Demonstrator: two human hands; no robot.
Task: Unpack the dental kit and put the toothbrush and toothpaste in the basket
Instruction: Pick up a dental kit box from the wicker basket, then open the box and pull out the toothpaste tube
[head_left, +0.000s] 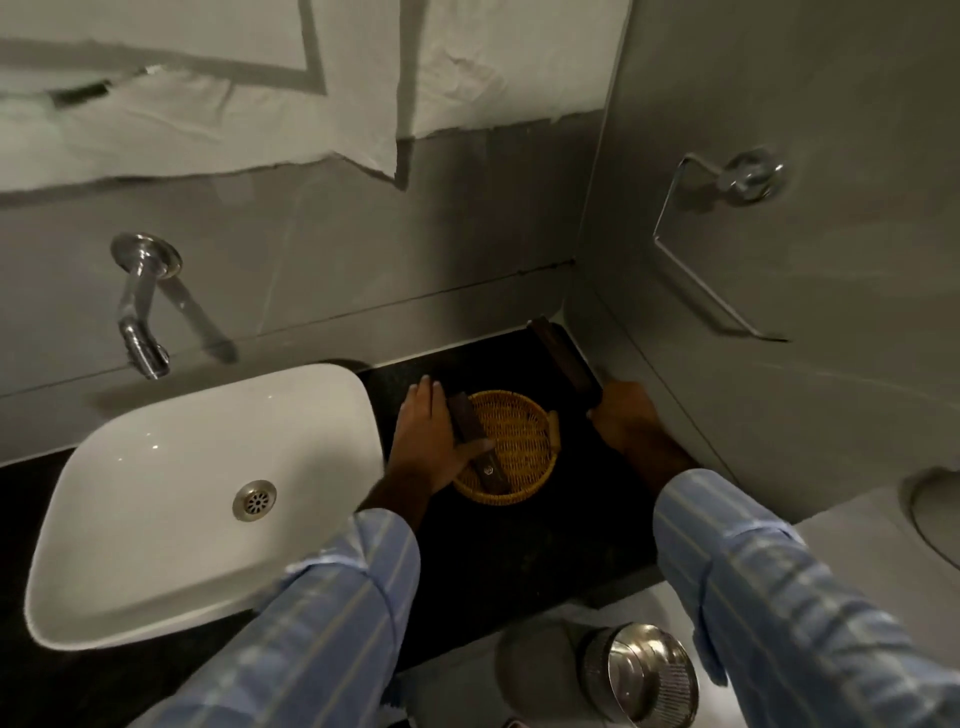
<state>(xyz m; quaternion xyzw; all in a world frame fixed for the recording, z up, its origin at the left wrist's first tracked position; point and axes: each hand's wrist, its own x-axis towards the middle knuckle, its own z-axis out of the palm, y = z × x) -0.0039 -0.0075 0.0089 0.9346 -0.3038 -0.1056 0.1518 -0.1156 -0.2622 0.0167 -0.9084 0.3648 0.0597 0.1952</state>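
A round yellow wicker basket (522, 447) stands on the black counter (498, 551) to the right of the sink. My left hand (428, 441) holds a long dark brown box (480, 452), the dental kit, lying across the basket's left rim, thumb over it. My right hand (621, 415) grips the near end of a second long dark brown box (563, 358), which points away toward the back corner of the counter. A small tan object (555, 431) rests at the basket's right rim. No toothbrush or toothpaste shows.
A white basin (171, 493) with a metal drain fills the left of the counter, under a chrome wall tap (143, 306). A chrome holder (727, 234) hangs on the right wall. A steel bin (641, 675) stands on the floor below the counter's front edge.
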